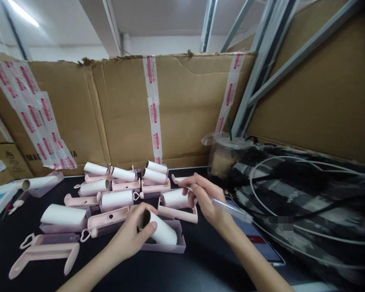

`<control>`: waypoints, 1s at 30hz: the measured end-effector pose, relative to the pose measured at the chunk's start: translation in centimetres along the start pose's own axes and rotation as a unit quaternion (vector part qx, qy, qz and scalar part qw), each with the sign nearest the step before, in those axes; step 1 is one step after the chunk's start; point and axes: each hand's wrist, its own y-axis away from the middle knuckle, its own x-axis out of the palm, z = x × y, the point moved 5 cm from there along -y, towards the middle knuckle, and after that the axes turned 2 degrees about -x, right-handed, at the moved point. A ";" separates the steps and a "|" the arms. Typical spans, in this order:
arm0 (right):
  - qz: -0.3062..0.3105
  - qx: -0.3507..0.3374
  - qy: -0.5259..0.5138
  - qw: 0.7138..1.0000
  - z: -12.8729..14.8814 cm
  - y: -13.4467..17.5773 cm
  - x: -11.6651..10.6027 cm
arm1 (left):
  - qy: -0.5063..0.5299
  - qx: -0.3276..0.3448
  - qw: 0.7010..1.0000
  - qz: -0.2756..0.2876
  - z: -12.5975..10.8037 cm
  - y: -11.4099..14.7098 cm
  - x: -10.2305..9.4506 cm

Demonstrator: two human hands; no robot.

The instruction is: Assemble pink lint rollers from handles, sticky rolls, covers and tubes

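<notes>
My left hand [136,227] has thumb and fingers closed around a white lint-roller roll [164,230], whose hollow brown core faces me to the left. That roll lies tilted in a translucent purple tray [179,246]. Between the fingers of my right hand [208,200] is a slim pen-like tool with a clear handle [228,207]. The tool's tip points left, above another white roll [176,198] beside a pink roller handle [179,214]. Exactly what kind of tool it is cannot be made out.
More white rolls [63,215] in purple trays and pink handles [45,253] with heart loops spread across the black table [115,271]. At right are a tablet-like device [270,253], a lidded drink cup [223,158] and a dark bundle with cables [280,182]. Taped cardboard [127,113] stands behind.
</notes>
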 end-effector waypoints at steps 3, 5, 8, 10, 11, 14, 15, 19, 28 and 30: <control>0.106 0.019 0.059 0.992 -0.8 0.0 1.4 | -0.103 -0.016 0.994 0.030 -0.7 0.3 -0.8; 0.180 0.004 0.127 0.975 -1.1 0.0 2.3 | -0.134 -0.025 0.988 0.079 -1.3 0.6 -1.4; 0.268 -0.074 0.226 0.934 -1.2 -0.3 3.4 | -0.173 -0.013 0.971 0.166 -2.3 1.4 -2.2; 0.332 -0.123 0.273 0.894 -1.2 -0.5 4.6 | -0.188 -0.011 0.961 0.202 -2.7 1.9 -2.5; 0.364 -0.138 0.291 0.874 -1.4 -0.6 5.3 | -0.191 -0.012 0.959 0.211 -2.8 2.1 -2.7; 0.442 -0.176 0.330 0.816 -1.7 -0.5 7.7 | -0.195 -0.010 0.956 0.219 -3.0 2.4 -2.9; 0.459 -0.192 0.339 0.799 -1.7 -0.3 8.5 | -0.193 -0.007 0.956 0.220 -3.0 2.4 -2.9; 0.474 -0.265 0.357 0.760 -1.5 0.6 10.5 | -0.189 0.003 0.955 0.227 -3.1 2.6 -2.9; 0.469 -0.318 0.323 0.757 -1.3 1.8 11.3 | -0.235 -0.003 0.945 0.229 -2.8 3.2 -3.4; 0.460 -0.318 0.320 0.765 -1.5 2.0 11.6 | -0.259 0.005 0.943 0.209 -2.5 3.1 -3.5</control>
